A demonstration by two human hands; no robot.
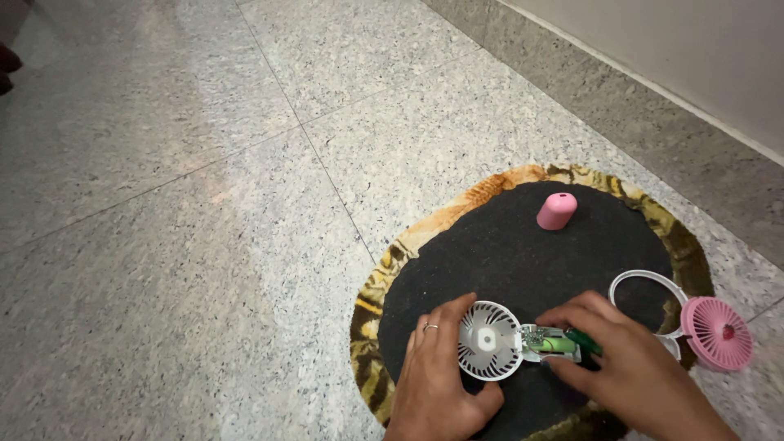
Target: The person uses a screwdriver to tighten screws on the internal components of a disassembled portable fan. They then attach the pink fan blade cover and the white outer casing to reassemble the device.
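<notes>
Both hands work low on the round black mat point(506, 245), left hand point(437, 380) cupping the white fan head point(488, 340) at nine o'clock, right hand point(625, 359) pinching its opened handle point(554, 341); likely light, fragile plastic, best gripped by the rim.

A mat point(506, 245) lies on the floor point(204, 204) near the wall point(694, 65). A small fan point(490, 340) sits at its near edge, a cap point(556, 211) at the far side, a ring point(649, 290) and grille point(719, 333) to the right.
</notes>
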